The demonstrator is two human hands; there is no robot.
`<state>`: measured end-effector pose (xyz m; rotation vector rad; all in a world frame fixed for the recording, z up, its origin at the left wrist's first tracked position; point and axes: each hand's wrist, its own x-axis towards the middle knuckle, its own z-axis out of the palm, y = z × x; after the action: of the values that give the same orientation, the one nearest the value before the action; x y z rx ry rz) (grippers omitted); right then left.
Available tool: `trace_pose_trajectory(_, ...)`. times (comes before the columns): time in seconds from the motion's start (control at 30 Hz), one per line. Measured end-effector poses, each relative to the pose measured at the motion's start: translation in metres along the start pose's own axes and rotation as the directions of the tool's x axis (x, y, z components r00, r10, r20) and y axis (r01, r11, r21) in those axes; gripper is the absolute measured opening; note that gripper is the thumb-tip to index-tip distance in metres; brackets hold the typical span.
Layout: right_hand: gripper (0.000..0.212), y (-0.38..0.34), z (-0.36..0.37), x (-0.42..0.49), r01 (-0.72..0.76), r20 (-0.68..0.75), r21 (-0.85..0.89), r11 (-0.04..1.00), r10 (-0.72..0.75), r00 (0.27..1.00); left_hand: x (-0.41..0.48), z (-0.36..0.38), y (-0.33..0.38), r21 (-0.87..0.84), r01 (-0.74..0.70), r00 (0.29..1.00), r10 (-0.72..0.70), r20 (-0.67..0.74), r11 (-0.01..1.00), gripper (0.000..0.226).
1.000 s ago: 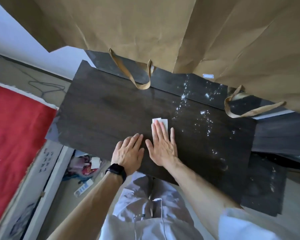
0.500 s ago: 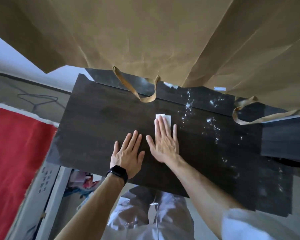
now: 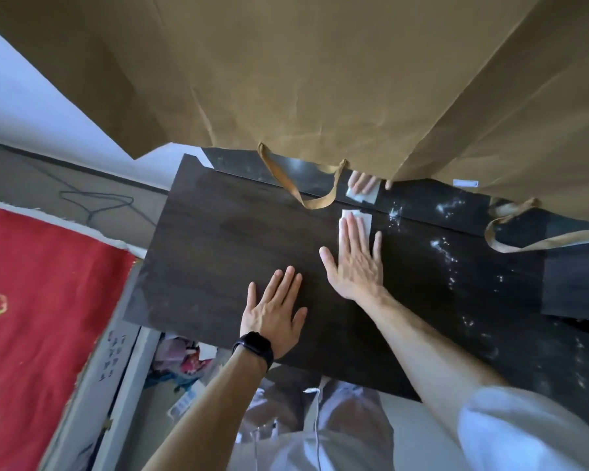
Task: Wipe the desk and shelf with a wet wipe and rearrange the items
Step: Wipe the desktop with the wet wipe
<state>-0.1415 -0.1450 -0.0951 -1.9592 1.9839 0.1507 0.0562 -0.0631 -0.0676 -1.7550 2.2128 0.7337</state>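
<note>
The right hand (image 3: 354, 266) is laid flat, fingers straight, with the wet wipe (image 3: 354, 217) pressed under the fingertips, probably so that pressure is spread evenly. The left hand (image 3: 274, 312), a black watch (image 3: 254, 348) at its wrist, is spread open on the desk (image 3: 225, 253), seemingly as a brace. White specks (image 3: 444, 249) are scattered on the dark wood right of the wipe, apparently unwiped. Brown paper bags (image 3: 320, 79) are seen above the far edge, a red cloth (image 3: 48, 317) at the left.
</note>
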Motion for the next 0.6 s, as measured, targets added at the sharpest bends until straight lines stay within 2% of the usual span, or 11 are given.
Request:
trace_pose_trajectory(0.1, 0.075, 0.026, -0.005, 0.014, 0.027, -0.011, -0.029, 0.999, -0.027, 1.0, -0.001, 0.003, -0.002, -0.014, 0.006, 1.0, -0.006, 0.014, 1.0, 0.065)
trace_pose_trajectory(0.2, 0.074, 0.086, -0.009, -0.013, -0.18, -0.052, 0.013, 0.984, 0.18, 0.982, -0.001, 0.005, -0.001, -0.033, 0.002, 1.0, -0.002, 0.018, 0.999, 0.067)
trace_pose_trajectory(0.27, 0.077, 0.119, -0.014, -0.033, -0.363, -0.039, 0.064, 0.93, 0.366, 0.93, -0.001, 0.004, -0.001, -0.045, 0.002, 1.0, -0.001, 0.018, 0.999, 0.067)
trace_pose_trajectory(0.37, 0.085, 0.114, -0.019, -0.037, -0.485, -0.044, 0.105, 0.868, 0.492, 0.87, -0.002, 0.004, 0.001, -0.036, 0.011, 1.0, -0.01, 0.018, 0.999, 0.068)
trace_pose_trajectory(0.43, 0.084, 0.077, -0.013, -0.025, -0.376, -0.051, 0.086, 0.923, 0.381, 0.923, -0.002, 0.005, 0.004, -0.036, 0.018, 1.0, -0.018, 0.018, 0.999, 0.069)
trace_pose_trajectory(0.5, 0.079, 0.035, -0.001, -0.011, -0.136, -0.049, 0.046, 0.99, 0.138, 0.989, -0.001, 0.006, 0.005, -0.03, 0.028, 1.0, -0.027, 0.015, 0.999, 0.069)
trace_pose_trajectory(0.53, 0.078, 0.021, 0.003, -0.006, -0.04, -0.049, 0.016, 0.999, 0.041, 0.998, 0.0, 0.006, 0.005, -0.023, 0.033, 0.999, -0.032, 0.013, 0.999, 0.069)
trace_pose_trajectory(0.6, 0.074, 0.024, 0.004, 0.002, 0.034, -0.046, -0.017, 0.999, -0.035, 0.998, 0.001, 0.006, 0.006, -0.001, 0.04, 0.999, -0.04, 0.019, 0.999, 0.069)
